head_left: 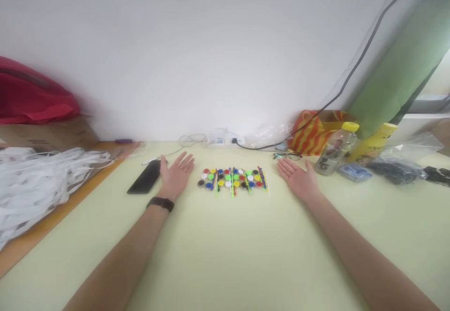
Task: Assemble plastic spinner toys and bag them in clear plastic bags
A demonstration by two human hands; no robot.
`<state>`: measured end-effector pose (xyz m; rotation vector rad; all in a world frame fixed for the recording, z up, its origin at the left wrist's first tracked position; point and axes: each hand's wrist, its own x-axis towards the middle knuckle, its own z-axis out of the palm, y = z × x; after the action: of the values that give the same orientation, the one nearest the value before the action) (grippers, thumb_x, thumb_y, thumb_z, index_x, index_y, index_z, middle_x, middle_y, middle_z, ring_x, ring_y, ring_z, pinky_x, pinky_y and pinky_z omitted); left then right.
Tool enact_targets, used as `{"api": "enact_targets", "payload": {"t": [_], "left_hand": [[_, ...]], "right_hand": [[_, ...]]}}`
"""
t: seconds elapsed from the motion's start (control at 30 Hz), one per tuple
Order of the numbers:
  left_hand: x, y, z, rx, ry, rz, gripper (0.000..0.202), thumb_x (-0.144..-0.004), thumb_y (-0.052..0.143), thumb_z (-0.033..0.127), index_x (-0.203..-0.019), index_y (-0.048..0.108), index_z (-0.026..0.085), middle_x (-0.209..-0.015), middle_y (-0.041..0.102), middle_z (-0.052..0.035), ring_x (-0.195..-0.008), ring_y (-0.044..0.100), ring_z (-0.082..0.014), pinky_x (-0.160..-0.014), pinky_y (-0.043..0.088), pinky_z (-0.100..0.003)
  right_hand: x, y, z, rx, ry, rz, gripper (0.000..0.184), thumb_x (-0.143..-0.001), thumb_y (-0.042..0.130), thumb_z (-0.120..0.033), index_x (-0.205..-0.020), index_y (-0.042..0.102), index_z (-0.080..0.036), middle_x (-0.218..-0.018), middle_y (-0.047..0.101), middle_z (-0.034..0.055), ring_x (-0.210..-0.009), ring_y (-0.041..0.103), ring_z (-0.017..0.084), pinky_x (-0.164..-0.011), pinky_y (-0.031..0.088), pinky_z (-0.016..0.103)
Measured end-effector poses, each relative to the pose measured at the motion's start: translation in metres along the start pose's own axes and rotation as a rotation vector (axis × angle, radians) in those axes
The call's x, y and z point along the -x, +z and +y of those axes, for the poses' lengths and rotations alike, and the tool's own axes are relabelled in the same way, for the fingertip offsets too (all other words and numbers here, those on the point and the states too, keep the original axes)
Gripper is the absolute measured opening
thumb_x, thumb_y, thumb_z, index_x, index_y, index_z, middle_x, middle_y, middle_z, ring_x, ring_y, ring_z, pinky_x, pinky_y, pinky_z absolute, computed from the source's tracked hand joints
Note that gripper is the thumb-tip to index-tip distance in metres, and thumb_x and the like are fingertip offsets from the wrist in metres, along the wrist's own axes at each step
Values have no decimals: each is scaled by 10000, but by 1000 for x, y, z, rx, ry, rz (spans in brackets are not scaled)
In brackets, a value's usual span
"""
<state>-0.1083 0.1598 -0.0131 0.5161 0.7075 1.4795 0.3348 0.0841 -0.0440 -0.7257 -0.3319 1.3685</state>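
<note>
Several small paint pots (210, 185) with red, white, blue, green, yellow and black lids sit in rows on the pale table. Thin coloured sticks that look like small brushes (262, 178) lie between and beside them. To their left, my left hand (176, 175) rests palm up with its fingers stretched out, holding nothing; a black watch (161, 203) is on that wrist. A black phone (144, 178) lies just left of this hand. On the other side of the pots, my right hand (298, 178) is also palm up, fingers extended, and holds nothing.
White straps (45, 184) are heaped at the left, before a cardboard box (52, 133) bearing a red bag (35, 93). A power strip (225, 140) lies by the wall. At right stand a striped bag (307, 135), a clear bottle (332, 154) and a yellow bottle (372, 144).
</note>
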Motion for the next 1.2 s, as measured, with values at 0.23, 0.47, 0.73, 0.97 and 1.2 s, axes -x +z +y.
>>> {"api": "enact_targets", "payload": {"t": [0.23, 0.47, 0.73, 0.97, 1.2], "left_hand": [[2, 3, 2, -45, 1, 2, 711, -914, 473, 715, -1219, 687, 110, -1349, 630, -246, -1249, 624, -328, -1041, 509, -426], [8, 17, -10, -442, 248, 129, 198, -903, 609, 333, -865, 700, 160, -849, 712, -90, -844, 677, -204, -795, 516, -301], [53, 56, -18, -930, 405, -93, 496, -874, 690, 385, -521, 392, 206, -508, 289, 42, -505, 284, -128, -515, 209, -302], [133, 75, -50, -1448, 188, -789, 489, -924, 576, 435, -604, 293, 196, -578, 296, 34, -547, 280, -118, -513, 195, -291], [163, 68, -66, -1628, 280, -853, 463, -867, 632, 340, -551, 331, 186, -497, 381, 47, -495, 289, -115, -537, 205, -312]], "right_hand": [[2, 7, 1, 104, 3, 5, 674, -996, 303, -658, -1289, 632, -148, -1286, 695, 199, -1206, 672, 284, -1032, 560, 467], [14, 19, 19, 569, -237, 6, 428, -971, 522, -563, -981, 728, -188, -936, 764, 113, -952, 712, 251, -908, 574, 415], [46, 38, 38, 1495, -703, -410, 279, -993, 499, -407, -944, 706, -225, -851, 702, 57, -778, 621, 229, -724, 503, 368], [60, 51, 54, 1843, -903, -621, 247, -996, 480, -226, -1153, 670, -233, -967, 689, 84, -915, 616, 252, -807, 495, 394], [49, 51, 63, 1843, -946, -583, 148, -996, 512, -219, -1017, 658, -231, -959, 690, 72, -900, 620, 243, -806, 491, 393]]}}
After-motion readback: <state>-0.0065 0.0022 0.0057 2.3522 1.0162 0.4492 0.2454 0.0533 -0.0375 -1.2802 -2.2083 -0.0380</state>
